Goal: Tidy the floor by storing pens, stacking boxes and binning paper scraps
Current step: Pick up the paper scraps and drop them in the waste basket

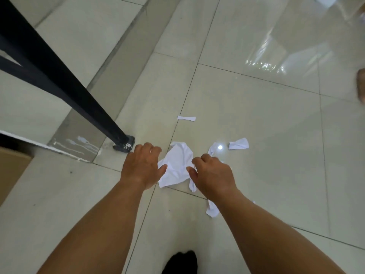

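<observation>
Two hands are down over the scraps, and I read this as the gathering step. At far left, a cardboard box (11,171) sits beside the black table leg (79,99). My left hand (141,167) is spread, empty, flanking the big crumpled paper sheet (175,167) on the floor (256,115); my right hand (214,176) curls loosely on its other edge, holding nothing yet. Smaller scraps (239,143) lie beyond, right of it, for a later sweep

An indoor room, office or storeroom by the look — glossy pale floor tiles (256,107) with grout lines, a black metal furniture leg (65,86), a cardboard box (11,171) at the left edge
</observation>
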